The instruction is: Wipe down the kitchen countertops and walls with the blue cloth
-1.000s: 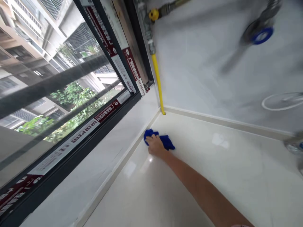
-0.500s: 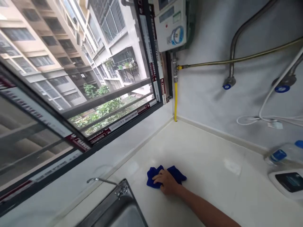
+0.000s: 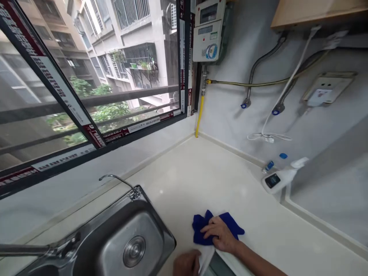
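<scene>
The left hand (image 3: 186, 263) is at the lower edge of the view, near the corner of the sink. Its fingers are curled; blur and the frame edge hide the grip, so whether it holds anything cannot be determined.

The right hand (image 3: 220, 234) extends from the lower right, palm down, and grips the blue cloth (image 3: 203, 230) from above. Its fingers are bent and slightly parted, with fabric protruding on both sides. The cloth lies crumpled on the white bench (image 3: 178, 180), to the right of the sink.

The stainless-steel sink (image 3: 149, 226) is set into the bench at left, with a round drain strainer (image 3: 134, 251) in its basin. A curved faucet (image 3: 120, 178) is mounted at the far rim.

At the right wall, a white spray bottle (image 3: 283, 178) with a dark label is positioned in front of a clear bottle (image 3: 269, 166) with a blue cap.

A yellow pipe (image 3: 199, 115) rises from the far corner of the bench towards a wall-mounted meter (image 3: 208, 32). Beyond the window frame (image 3: 143, 125) at left are buildings (image 3: 161, 57) and green foliage (image 3: 110, 113).
</scene>
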`<state>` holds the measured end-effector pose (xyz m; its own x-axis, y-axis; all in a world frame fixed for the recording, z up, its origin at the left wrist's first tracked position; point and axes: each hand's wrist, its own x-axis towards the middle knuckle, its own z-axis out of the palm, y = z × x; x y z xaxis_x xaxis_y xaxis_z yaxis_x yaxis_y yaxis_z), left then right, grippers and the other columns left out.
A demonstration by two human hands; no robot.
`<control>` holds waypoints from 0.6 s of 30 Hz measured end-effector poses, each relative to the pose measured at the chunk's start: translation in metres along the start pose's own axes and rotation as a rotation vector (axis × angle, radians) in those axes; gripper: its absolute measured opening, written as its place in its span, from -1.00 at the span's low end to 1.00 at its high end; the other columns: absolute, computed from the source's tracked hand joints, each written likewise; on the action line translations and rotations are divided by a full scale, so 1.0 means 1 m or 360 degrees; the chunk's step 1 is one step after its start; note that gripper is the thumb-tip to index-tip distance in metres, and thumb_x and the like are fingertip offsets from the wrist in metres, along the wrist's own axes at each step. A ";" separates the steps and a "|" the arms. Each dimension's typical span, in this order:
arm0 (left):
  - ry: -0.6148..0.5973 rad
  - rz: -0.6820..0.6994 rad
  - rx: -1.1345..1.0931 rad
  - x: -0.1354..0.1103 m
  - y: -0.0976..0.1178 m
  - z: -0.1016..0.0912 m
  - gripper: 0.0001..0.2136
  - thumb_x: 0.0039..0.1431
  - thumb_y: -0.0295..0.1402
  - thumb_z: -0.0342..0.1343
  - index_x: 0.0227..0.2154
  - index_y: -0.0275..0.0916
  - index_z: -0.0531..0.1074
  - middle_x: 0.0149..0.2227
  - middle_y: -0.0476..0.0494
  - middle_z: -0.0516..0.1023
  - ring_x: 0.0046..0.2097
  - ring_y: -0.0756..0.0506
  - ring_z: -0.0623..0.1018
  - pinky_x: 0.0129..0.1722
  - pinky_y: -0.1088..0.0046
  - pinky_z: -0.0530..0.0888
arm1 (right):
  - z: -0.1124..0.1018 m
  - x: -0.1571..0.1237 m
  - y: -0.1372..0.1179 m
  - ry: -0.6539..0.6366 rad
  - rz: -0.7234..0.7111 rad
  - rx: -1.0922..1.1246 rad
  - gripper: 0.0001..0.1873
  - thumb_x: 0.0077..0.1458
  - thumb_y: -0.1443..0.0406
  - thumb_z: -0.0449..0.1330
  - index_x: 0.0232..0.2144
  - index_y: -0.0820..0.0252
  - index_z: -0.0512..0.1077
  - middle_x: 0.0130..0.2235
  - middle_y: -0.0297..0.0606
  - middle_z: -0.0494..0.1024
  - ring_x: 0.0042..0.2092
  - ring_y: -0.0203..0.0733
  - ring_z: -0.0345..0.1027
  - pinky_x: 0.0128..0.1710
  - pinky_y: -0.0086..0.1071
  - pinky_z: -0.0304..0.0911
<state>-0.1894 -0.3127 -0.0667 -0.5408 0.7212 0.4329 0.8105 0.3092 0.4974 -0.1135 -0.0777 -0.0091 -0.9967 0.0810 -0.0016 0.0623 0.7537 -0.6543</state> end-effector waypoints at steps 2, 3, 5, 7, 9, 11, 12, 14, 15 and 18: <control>-0.0032 0.0005 -0.0021 0.006 0.008 -0.013 -0.66 0.32 -0.44 -0.16 -0.23 -0.07 0.55 -0.36 0.01 0.68 -0.38 -0.07 0.67 -0.36 0.43 0.59 | -0.010 -0.035 0.004 -0.0001 0.0182 -0.0048 -0.33 -0.31 0.35 0.01 -0.17 -0.16 0.67 0.10 -0.49 0.62 0.10 0.06 0.36 0.18 0.02 0.18; -0.0050 0.0017 -0.0029 0.010 0.011 -0.018 -0.68 0.33 -0.43 -0.13 -0.23 -0.08 0.55 -0.38 0.02 0.67 -0.38 -0.06 0.66 -0.36 0.45 0.58 | -0.016 -0.052 0.008 0.0037 0.0278 -0.0083 -0.32 -0.30 0.34 0.01 -0.14 -0.16 0.66 0.12 -0.48 0.61 0.13 0.08 0.35 0.21 0.06 0.17; -0.0079 0.0034 -0.0038 0.015 0.015 -0.026 -0.71 0.35 -0.42 -0.10 -0.22 -0.10 0.55 -0.38 0.02 0.67 -0.37 -0.05 0.66 -0.36 0.47 0.56 | -0.026 -0.091 0.020 0.0168 0.0462 -0.0179 -0.28 -0.25 0.32 0.01 -0.03 -0.15 0.64 0.20 -0.46 0.54 0.19 0.12 0.31 0.27 0.12 0.12; -0.0101 0.0039 -0.0033 0.018 0.017 -0.031 -0.72 0.36 -0.43 -0.09 -0.22 -0.11 0.55 -0.39 0.03 0.65 -0.38 -0.05 0.65 -0.38 0.48 0.53 | -0.034 -0.135 0.035 0.0339 0.0663 -0.0299 -0.25 -0.20 0.30 0.02 0.08 -0.11 0.59 0.28 -0.42 0.46 0.25 0.16 0.26 0.32 0.16 0.07; -0.0119 0.0041 -0.0027 0.018 0.018 -0.032 -0.71 0.37 -0.43 -0.10 -0.22 -0.12 0.56 -0.42 0.04 0.63 -0.41 -0.05 0.63 -0.41 0.49 0.50 | -0.037 -0.184 0.052 0.0510 0.0862 -0.0409 -0.23 -0.15 0.27 0.03 0.16 -0.10 0.53 0.33 -0.39 0.39 0.29 0.20 0.22 0.34 0.19 0.05; -0.0131 0.0047 -0.0030 0.018 0.018 -0.032 -0.71 0.37 -0.42 -0.10 -0.21 -0.12 0.56 -0.43 0.04 0.63 -0.42 -0.04 0.62 -0.42 0.50 0.48 | -0.034 -0.234 0.066 0.0681 0.1033 -0.0506 -0.23 -0.11 0.23 0.04 0.21 -0.15 0.49 0.34 -0.40 0.37 0.29 0.21 0.23 0.34 0.19 0.08; -0.0136 0.0050 -0.0037 0.019 0.017 -0.032 -0.71 0.38 -0.42 -0.10 -0.21 -0.11 0.56 -0.43 0.05 0.63 -0.42 -0.03 0.62 -0.41 0.51 0.47 | -0.030 -0.256 0.070 0.0769 0.1100 -0.0560 -0.23 -0.09 0.21 0.04 0.22 -0.16 0.47 0.34 -0.39 0.37 0.27 0.22 0.26 0.32 0.19 0.11; -0.0144 0.0053 -0.0064 0.020 0.015 -0.032 -0.71 0.39 -0.40 -0.10 -0.21 -0.10 0.55 -0.41 0.07 0.64 -0.40 -0.02 0.63 -0.40 0.52 0.47 | -0.020 -0.289 0.074 0.0954 0.1241 -0.0702 -0.26 -0.04 0.17 0.04 0.24 -0.13 0.45 0.33 -0.34 0.38 0.22 0.25 0.32 0.26 0.18 0.19; -0.0147 0.0054 -0.0082 0.021 0.014 -0.032 -0.72 0.40 -0.40 -0.10 -0.21 -0.09 0.55 -0.41 0.09 0.64 -0.40 -0.01 0.63 -0.40 0.53 0.47 | -0.014 -0.298 0.073 0.1039 0.1337 -0.0793 -0.27 -0.01 0.15 0.02 0.24 -0.10 0.45 0.33 -0.30 0.38 0.20 0.27 0.34 0.23 0.19 0.23; -0.0170 0.0023 -0.0124 0.024 0.009 -0.029 -0.72 0.41 -0.37 -0.09 -0.19 -0.05 0.55 -0.39 0.16 0.66 -0.39 0.01 0.65 -0.40 0.57 0.47 | -0.001 -0.288 0.061 0.1165 0.1686 -0.1091 -0.30 0.09 0.15 -0.04 0.25 0.10 0.44 0.35 -0.18 0.36 0.16 0.35 0.34 0.11 0.23 0.28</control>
<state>-0.2015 -0.3108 -0.0305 -0.4987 0.7886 0.3597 0.7958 0.2522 0.5505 0.1777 -0.0548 -0.0480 -0.2333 0.9340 0.2707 0.9563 0.2708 -0.1099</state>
